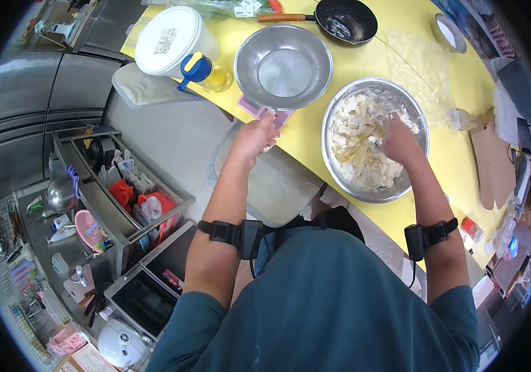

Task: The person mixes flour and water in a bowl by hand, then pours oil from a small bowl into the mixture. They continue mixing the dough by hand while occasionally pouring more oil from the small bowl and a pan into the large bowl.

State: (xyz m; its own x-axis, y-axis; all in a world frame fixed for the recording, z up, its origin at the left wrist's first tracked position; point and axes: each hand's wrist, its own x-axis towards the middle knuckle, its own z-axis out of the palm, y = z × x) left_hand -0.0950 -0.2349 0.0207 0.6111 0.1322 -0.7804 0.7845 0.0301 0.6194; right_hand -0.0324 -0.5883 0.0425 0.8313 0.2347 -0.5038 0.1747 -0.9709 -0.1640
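My right hand [400, 141] is down in a large steel mixing bowl [329, 162], its fingers pushed into pale, lumpy dough [359, 133] and partly hidden by it. White bits of dough cling to my left hand [256, 139], whose fingers are apart and loosely bent. That hand is at the table edge, fingertips right by the near rim of a second steel bowl [283, 71]. This second bowl has a little whitish residue on its bottom and rests over a pink kitchen scale [280, 119].
On the yellow table [306, 137] are a white lidded bucket [169, 42], a blue-capped oil bottle [211, 73], a black frying pan [347, 22], a plastic sheet [417, 65] and a small bowl of white stuff [449, 32]. An open drawer [132, 192] juts out at left.
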